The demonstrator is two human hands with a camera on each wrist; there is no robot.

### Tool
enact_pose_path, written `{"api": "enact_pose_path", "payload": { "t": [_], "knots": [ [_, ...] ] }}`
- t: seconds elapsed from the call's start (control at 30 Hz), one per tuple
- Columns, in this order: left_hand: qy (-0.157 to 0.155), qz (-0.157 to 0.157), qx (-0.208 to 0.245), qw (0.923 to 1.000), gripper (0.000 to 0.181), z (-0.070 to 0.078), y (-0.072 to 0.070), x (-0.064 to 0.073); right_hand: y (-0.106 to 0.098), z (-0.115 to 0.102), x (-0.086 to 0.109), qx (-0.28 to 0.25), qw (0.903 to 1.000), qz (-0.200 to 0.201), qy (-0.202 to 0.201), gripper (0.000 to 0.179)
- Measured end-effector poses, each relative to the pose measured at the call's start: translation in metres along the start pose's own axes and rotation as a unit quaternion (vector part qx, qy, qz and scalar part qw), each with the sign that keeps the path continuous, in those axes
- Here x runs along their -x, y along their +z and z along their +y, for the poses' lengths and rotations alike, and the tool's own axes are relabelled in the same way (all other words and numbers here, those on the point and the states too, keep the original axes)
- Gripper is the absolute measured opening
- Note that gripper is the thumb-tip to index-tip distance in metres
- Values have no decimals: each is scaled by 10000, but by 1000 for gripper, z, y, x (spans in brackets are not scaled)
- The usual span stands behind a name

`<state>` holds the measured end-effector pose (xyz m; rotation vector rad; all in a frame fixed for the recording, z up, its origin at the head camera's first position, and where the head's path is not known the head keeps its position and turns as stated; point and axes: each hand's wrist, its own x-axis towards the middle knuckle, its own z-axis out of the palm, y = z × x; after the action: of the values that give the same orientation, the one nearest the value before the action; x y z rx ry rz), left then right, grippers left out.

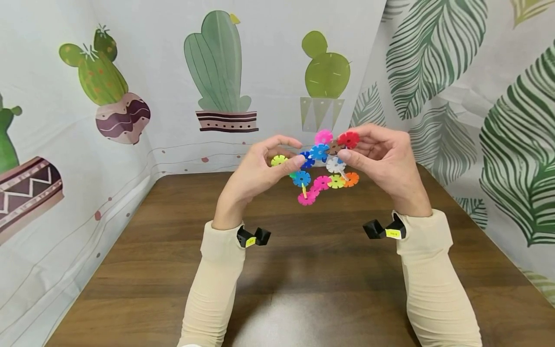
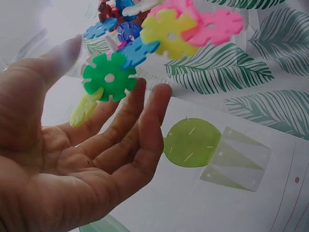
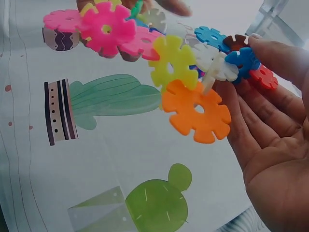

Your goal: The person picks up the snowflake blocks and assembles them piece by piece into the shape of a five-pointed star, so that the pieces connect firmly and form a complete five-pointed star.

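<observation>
A chain of snowflake discs, notched plastic pieces slotted together in many colours, hangs above the table between both hands. My right hand [image 1: 381,149] pinches its right end, with the thumb on a blue disc [image 3: 244,64] and fingers behind it near a red disc [image 1: 349,140]. My left hand [image 1: 264,173] is spread around the other end, its thumb and fingers apart. Between them sit a green disc [image 2: 110,77] and a yellow-green disc [image 2: 86,107]. An orange disc [image 3: 197,111] and pink discs [image 1: 307,198] hang at the lower edge of the chain.
Below the hands lies a brown wooden table [image 1: 303,279]. A white cloth [image 1: 277,58] printed with cacti and leaves stands behind and at the sides. Black mounts [image 1: 253,237] with yellow labels sit on both sleeve cuffs.
</observation>
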<state>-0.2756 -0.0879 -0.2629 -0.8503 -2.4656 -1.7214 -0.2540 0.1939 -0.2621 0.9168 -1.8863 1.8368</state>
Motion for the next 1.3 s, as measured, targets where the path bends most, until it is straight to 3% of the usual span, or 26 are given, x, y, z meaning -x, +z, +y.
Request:
{"api": "enact_pose_path", "payload": {
  "t": [0.27, 0.5, 0.7, 1.0, 1.3],
  "knots": [
    [551, -205, 267, 9979, 30, -2, 2, -1, 5, -2, 2, 284, 9962, -759, 332, 29],
    [578, -72, 213, 9981, 23, 0, 15, -5, 8, -4, 4, 635, 9879, -1333, 474, 28],
    [384, -21, 86, 9992, 17, -2, 12, -3, 5, -5, 4, 685, 9904, -1134, 387, 27],
    [96, 40, 252, 9996, 16, 0, 3, 1, 1, -3, 1, 896, 9920, -774, 433, 25],
    [412, 515, 825, 9944, 18, -1, -1, 0, 1, 1, -1, 363, 9976, -430, 410, 25]
  ]
}}
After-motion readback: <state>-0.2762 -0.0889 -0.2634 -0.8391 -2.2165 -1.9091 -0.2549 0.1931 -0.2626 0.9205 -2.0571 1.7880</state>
